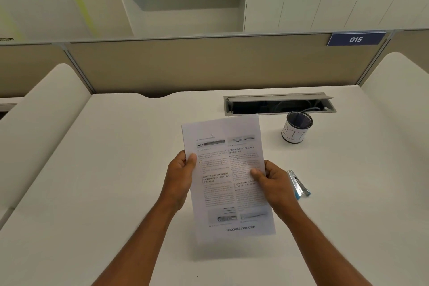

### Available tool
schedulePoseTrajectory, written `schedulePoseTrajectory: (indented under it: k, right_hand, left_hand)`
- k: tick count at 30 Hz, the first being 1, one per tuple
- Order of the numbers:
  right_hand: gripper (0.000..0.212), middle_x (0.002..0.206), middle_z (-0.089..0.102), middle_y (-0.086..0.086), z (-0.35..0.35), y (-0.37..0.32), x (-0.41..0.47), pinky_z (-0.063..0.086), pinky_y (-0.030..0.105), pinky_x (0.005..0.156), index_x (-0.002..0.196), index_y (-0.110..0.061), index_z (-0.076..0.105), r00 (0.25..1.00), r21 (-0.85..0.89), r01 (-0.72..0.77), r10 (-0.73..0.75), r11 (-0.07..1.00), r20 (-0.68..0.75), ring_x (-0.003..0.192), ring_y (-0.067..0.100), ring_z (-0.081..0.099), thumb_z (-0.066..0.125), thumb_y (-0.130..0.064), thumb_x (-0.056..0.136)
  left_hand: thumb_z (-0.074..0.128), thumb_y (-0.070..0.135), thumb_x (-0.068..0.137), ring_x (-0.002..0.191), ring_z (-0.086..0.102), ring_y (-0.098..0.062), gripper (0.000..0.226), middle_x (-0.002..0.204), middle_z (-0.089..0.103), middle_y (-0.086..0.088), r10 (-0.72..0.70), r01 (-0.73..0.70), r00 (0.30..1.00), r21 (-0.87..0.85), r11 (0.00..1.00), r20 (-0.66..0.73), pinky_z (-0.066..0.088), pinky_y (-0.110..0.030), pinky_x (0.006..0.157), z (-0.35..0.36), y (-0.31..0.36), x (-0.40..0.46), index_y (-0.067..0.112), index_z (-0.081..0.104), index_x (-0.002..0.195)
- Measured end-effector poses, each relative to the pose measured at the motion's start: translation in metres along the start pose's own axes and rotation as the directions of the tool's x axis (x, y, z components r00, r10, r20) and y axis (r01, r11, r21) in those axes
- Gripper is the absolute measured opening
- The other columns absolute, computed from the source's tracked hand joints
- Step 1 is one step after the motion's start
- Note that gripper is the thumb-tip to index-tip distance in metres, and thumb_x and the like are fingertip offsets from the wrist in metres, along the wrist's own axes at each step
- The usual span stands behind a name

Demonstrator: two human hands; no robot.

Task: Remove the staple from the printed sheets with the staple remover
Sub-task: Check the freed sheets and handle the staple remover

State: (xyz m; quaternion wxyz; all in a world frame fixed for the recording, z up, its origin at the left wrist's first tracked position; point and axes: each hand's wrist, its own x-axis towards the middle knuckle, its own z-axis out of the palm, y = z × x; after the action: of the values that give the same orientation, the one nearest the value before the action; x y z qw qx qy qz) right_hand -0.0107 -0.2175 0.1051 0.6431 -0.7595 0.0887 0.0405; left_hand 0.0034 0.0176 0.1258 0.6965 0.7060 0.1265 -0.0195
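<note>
Both hands clamp the printed sheets above the worktop: left hand and right hand on opposite edges. The staple remover lies untouched just right of the sheets. The staple is too small to locate, so prying blindly risks tearing a page.

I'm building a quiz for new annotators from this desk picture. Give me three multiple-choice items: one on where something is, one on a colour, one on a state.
1. Where does the staple remover lie?
A. On the desk, right of the right hand
B. Inside the mesh cup
C. On top of the sheets

2. What colour is the sign reading 015?
A. Red
B. Blue
C. Green

3. How are the printed sheets held?
A. Flat on the desk, untouched
B. In the left hand only
C. Lifted, with both hands on their side edges

Answers:
1 A: it rests on the desk just beyond the right hand.
2 B: white digits on a blue plate.
3 C: the left hand and the right hand each grip one edge.
</note>
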Motion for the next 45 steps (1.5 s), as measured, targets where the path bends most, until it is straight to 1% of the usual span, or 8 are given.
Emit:
schedulePoseTrajectory:
  k: [4,9,13,17,22,30,39,45]
  right_hand:
    - [0.007,0.092,0.077,-0.003,-0.001,0.001,-0.002,0.064,0.036,0.071,0.097,-0.021,0.069,1.0,0.001,-0.008,0.008,1.0,-0.016,0.083,0.019,0.075,0.062,-0.02,0.097]
    - [0.008,0.094,0.077,-0.002,-0.001,0.001,-0.004,0.063,0.042,0.077,0.097,-0.02,0.068,1.0,0.024,0.009,-0.008,1.0,-0.027,0.086,0.02,0.075,0.061,-0.019,0.098]
    - [0.019,0.098,0.074,-0.015,0.001,-0.001,-0.007,0.059,0.032,0.084,0.101,-0.031,0.068,0.99,0.005,0.133,-0.132,0.991,-0.057,0.093,0.007,0.069,0.06,-0.014,0.098]
    - [0.033,0.106,0.074,-0.017,0.003,0.001,-0.01,0.055,0.025,0.089,0.107,-0.037,0.069,0.977,0.1,0.204,-0.196,0.974,-0.086,0.103,0.007,0.068,0.059,-0.007,0.098]
    - [0.036,0.113,0.074,-0.01,0.009,0.021,-0.007,0.054,0.038,0.098,0.113,-0.035,0.07,0.989,0.121,0.14,-0.134,0.983,-0.056,0.109,0.012,0.067,0.058,-0.005,0.098]
    - [0.032,0.112,0.073,-0.015,0.009,0.025,-0.002,0.055,0.044,0.096,0.113,-0.037,0.068,0.992,0.055,0.115,-0.113,0.992,-0.048,0.107,0.008,0.067,0.059,-0.011,0.098]
    - [0.037,0.113,0.073,-0.014,0.009,0.025,0.002,0.054,0.041,0.098,0.111,-0.043,0.067,0.99,0.088,0.134,-0.13,0.987,-0.057,0.109,0.011,0.067,0.058,-0.01,0.098]
    - [0.032,0.108,0.074,-0.016,0.009,0.024,0.001,0.054,0.04,0.098,0.108,-0.037,0.069,0.994,0.078,0.103,-0.1,0.992,-0.041,0.105,0.008,0.068,0.06,-0.008,0.097]
  left_hand:
    - [0.045,0.024,0.106,0.105,0.072,-0.031,0.024,0.109,0.077,-0.005,0.015,-0.015,1.0,-0.008,1.0,-0.014,0.059,-0.05,0.089,0.003,0.006,0.004,0.019,0.067,0.112]
    - [0.043,0.025,0.107,0.101,0.072,-0.024,0.025,0.108,0.076,0.0,0.066,-0.065,0.997,0.031,0.997,-0.039,0.06,-0.047,0.089,0.011,0.012,-0.001,0.021,0.066,0.111]
    - [0.045,0.023,0.106,0.086,0.067,-0.018,0.023,0.093,0.074,0.002,0.216,-0.214,0.972,0.035,0.976,-0.091,0.056,-0.036,0.075,0.013,0.017,-0.01,0.015,0.065,0.099]
    - [0.043,0.013,0.106,0.082,0.069,-0.001,0.027,0.088,0.074,0.019,0.3,-0.299,0.947,0.025,0.954,-0.116,0.055,-0.018,0.068,0.015,0.019,-0.021,0.026,0.066,0.102]
    - [0.039,0.009,0.107,0.082,0.068,0.002,0.033,0.088,0.074,0.022,0.255,-0.251,0.96,0.045,0.967,-0.116,0.053,-0.016,0.068,0.02,0.003,-0.026,0.028,0.065,0.101]
    - [0.043,0.009,0.106,0.079,0.065,0.001,0.026,0.086,0.072,0.02,0.263,-0.257,0.957,0.064,0.964,-0.122,0.054,-0.02,0.068,0.025,0.0,-0.02,0.024,0.063,0.099]
    - [0.042,0.01,0.106,0.08,0.068,-0.001,0.029,0.087,0.075,0.018,0.266,-0.264,0.95,0.038,0.964,-0.162,0.055,-0.02,0.068,0.028,-0.002,-0.016,0.025,0.066,0.1]
    - [0.044,0.011,0.106,0.076,0.067,-0.001,0.029,0.084,0.074,0.014,0.274,-0.266,0.943,0.067,0.962,-0.188,0.054,-0.018,0.065,0.028,-0.002,-0.014,0.026,0.066,0.096]
